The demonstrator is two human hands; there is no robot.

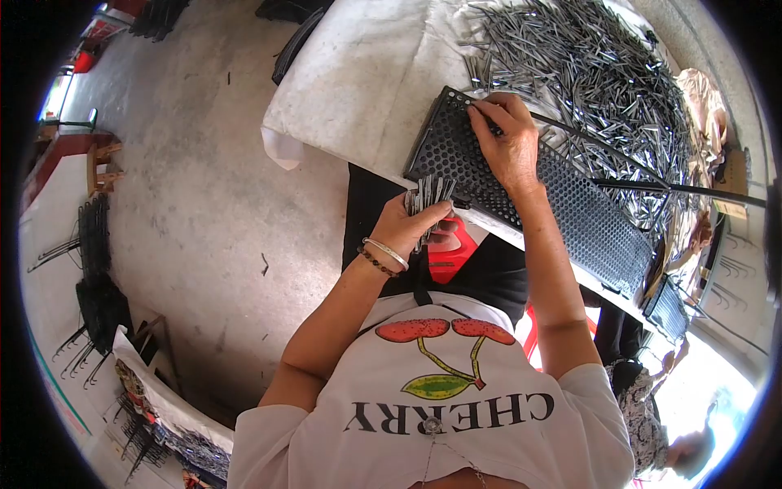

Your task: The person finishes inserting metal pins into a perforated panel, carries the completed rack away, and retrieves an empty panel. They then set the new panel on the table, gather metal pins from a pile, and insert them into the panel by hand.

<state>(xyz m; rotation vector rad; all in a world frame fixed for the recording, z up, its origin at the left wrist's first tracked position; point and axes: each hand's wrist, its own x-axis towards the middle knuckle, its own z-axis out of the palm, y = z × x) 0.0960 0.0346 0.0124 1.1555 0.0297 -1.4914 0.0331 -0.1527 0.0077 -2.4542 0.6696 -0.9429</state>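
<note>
My left hand [407, 222] is closed around a bundle of thin grey metal strips [434, 194], held just off the table's near edge. Under my right hand [509, 138] lies a long black perforated board [562, 216] with rows of round holes. The fingers of that hand are bent and pinched together over the board's upper left end. Whatever sits between those fingertips is hidden or too small to name. A few pale dots show in the holes at the corner beside them.
A large heap of loose metal strips [595, 73] covers the far right of the white-covered table [358, 77]. Dark rods [627, 155] cross over the heap. A red stool [450, 254] shows below the table edge. Another person [643, 407] is at the lower right.
</note>
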